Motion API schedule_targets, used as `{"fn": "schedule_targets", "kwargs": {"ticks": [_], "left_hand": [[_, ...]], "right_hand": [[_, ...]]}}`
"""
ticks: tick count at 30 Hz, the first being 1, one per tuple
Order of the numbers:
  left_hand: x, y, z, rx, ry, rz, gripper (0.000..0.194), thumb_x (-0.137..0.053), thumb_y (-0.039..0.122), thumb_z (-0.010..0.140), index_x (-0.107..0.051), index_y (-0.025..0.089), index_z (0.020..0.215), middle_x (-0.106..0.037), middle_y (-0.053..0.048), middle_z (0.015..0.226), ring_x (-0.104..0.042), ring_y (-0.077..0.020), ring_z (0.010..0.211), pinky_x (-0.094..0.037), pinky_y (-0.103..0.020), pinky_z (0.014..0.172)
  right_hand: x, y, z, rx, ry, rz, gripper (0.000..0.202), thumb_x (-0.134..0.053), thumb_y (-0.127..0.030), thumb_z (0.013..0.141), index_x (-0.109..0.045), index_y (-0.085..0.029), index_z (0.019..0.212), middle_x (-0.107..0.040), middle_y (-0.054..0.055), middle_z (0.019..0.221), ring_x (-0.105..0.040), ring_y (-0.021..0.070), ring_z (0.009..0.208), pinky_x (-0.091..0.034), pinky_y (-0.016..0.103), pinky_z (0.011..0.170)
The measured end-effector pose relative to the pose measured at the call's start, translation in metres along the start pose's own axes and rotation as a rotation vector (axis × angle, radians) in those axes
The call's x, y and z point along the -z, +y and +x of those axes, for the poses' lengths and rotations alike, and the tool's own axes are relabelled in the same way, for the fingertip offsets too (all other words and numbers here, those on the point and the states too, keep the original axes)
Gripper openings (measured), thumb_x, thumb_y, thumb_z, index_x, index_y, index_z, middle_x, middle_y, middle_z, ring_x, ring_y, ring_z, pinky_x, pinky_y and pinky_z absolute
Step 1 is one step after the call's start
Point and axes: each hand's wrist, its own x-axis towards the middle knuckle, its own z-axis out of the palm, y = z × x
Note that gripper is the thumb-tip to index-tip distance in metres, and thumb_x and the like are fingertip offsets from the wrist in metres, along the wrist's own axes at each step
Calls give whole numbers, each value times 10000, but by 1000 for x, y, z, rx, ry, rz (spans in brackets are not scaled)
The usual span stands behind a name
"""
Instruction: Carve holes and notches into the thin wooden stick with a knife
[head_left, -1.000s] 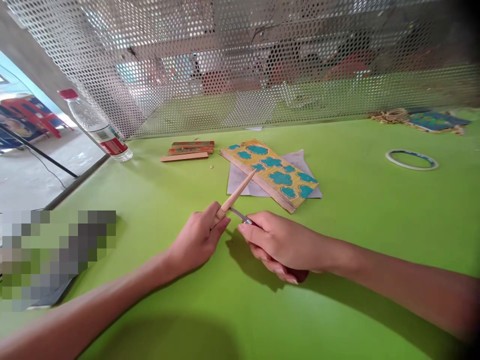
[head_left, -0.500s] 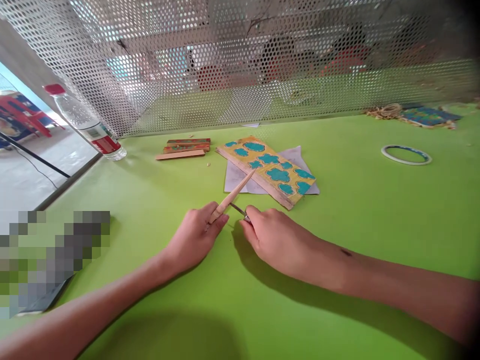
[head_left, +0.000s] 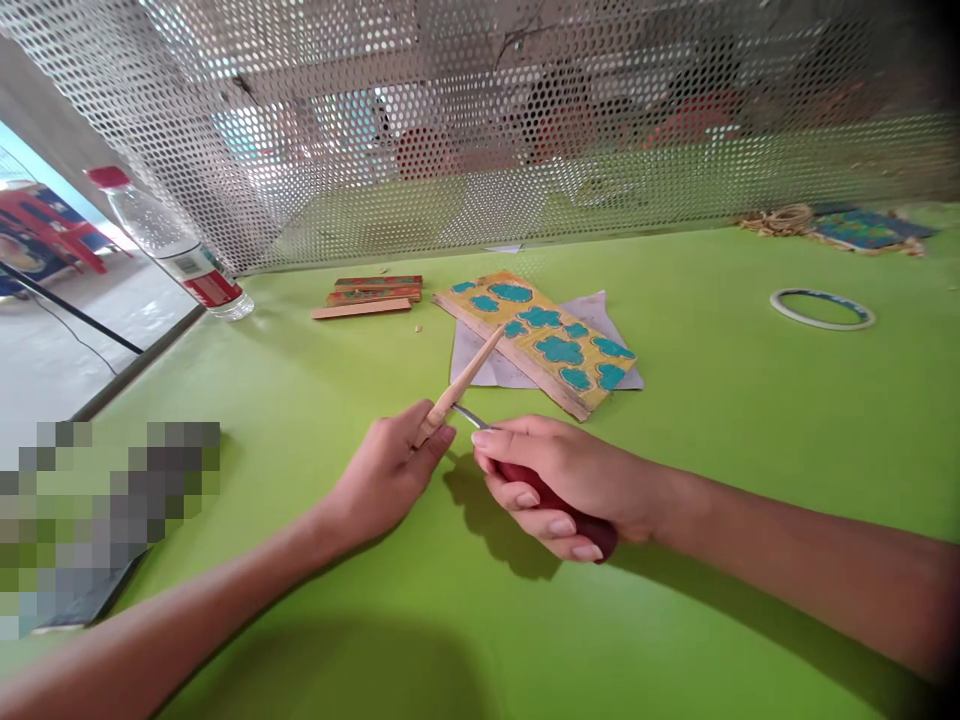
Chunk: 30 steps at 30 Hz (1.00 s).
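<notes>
My left hand [head_left: 386,475] is closed around the thick lower end of a pale tapered wooden stick [head_left: 466,378], whose thin end points up and away over the painted board. In my right hand [head_left: 559,480] is a carving knife [head_left: 555,495] with a dark red handle and a slim metal blade. The hand is turned so its curled fingers show along the handle. The blade's tip meets or nearly meets the stick just above my left thumb; contact is hard to tell. Behind the stick, a yellow board with turquoise patches [head_left: 559,350] lies across white paper [head_left: 480,370].
A red-capped water bottle [head_left: 195,265] stands at the left edge near small painted wooden strips [head_left: 375,295]. Rightward lie a tape roll [head_left: 780,312], coiled cord [head_left: 780,220] and a blue-green painted piece [head_left: 862,230]. A perforated metal screen [head_left: 465,215] borders the green table. A pixelated dark object [head_left: 135,510] lies left.
My right hand has rolled over, bringing its fingers and the red handle into sight. The blade has shifted slightly left along the stick. My left hand stays nearly still.
</notes>
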Motion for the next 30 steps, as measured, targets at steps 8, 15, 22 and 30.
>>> {"fn": "schedule_targets", "kwargs": {"ticks": [8,15,22,30], "left_hand": [[1,-8,0,51,-133,-413,370,-504,478,973,-373,206,759,-390,98,499,-300,-53,415,-247,-190,409],[2,-6,2,87,-171,-498,409,-504,511,966,-355,207,738,-335,100,517,-294,-48,412,-236,-182,394],[2,-6,1,68,-179,-363,412,-453,509,981,-333,211,723,-331,95,534,-281,-55,436,-248,-183,410],[3,6,4,-5,-125,63,352,-403,414,987,-364,208,704,-454,57,526,-378,-87,452,-262,-222,453]], "right_hand": [[1,6,-5,348,478,-923,416,-379,-440,1006,-399,-200,667,-424,-56,570,-387,92,524,-285,265,484],[-5,10,-6,317,470,-980,382,-335,-404,1019,-386,-209,694,-456,-40,614,-392,119,582,-275,285,548],[-7,13,-4,335,480,-1028,352,-323,-365,1023,-381,-218,708,-468,-39,604,-396,121,558,-273,272,530],[-10,13,-5,293,575,-1527,258,-337,-249,1006,-439,-211,773,-483,-22,555,-407,110,418,-224,268,424]]}}
